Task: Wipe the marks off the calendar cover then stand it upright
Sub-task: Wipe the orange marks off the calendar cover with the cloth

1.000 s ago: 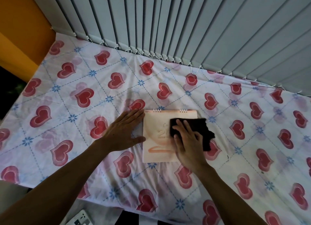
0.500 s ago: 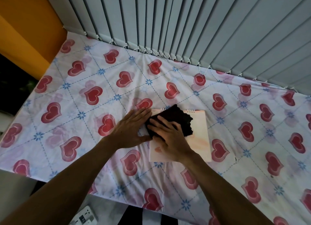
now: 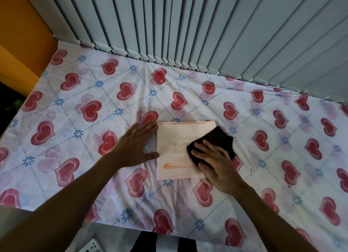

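A calendar [image 3: 177, 150] lies flat, cover up, on a bed sheet [image 3: 90, 93] printed with red hearts and blue flowers, its wire binding along the 12 o'clock edge. The left hand [image 3: 134, 145] rests flat on the sheet at the calendar's 9 o'clock side, fingers spread and stretched out, the thumb touching the calendar's left edge; it grips nothing. The right hand [image 3: 216, 164] lies palm down, fingers spread, pressing a dark cloth [image 3: 216, 141] onto the cover's 3 o'clock half; the cloth sticks out past the fingertips toward 1 o'clock and hangs a little over the calendar's right edge. An orange smear [image 3: 174, 166] shows on the cover toward 6 o'clock, just left of the right hand, below faint printed numerals. Grey vertical blinds [image 3: 207, 35] hang along the sheet's 12 o'clock edge, and an orange wall [image 3: 20, 33] stands at 10 o'clock.
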